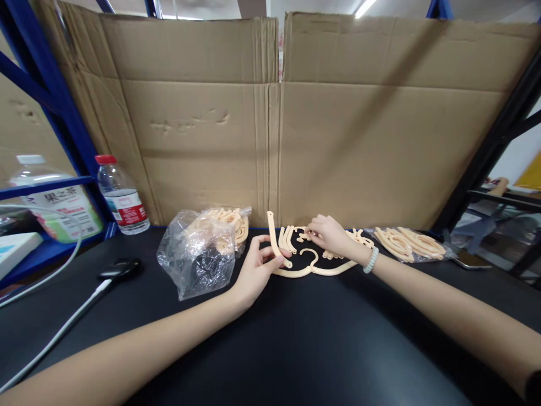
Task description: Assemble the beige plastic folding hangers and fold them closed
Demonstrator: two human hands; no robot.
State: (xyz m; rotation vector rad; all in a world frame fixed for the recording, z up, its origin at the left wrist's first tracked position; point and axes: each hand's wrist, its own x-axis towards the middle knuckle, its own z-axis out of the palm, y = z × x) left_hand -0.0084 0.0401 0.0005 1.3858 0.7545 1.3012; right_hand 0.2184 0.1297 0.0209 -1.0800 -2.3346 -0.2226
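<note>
My left hand [257,270] pinches a cream plastic hanger arm [274,237] that stands nearly upright off the black table [296,338]. Just to its right a cream hanger with a hook [315,266] lies flat. My right hand [332,237], with a pale bead bracelet at the wrist, rests curled over a loose pile of cream hanger pieces [291,237], fingertips pinched on one small piece.
A crumpled clear plastic bag [196,256] lies left of my left hand, with a bag of cream parts [232,223] behind it. More cream pieces in a bag [408,243] lie at right. A water bottle [122,194], a black device with white cable [118,269], and a cardboard wall [270,118] stand behind.
</note>
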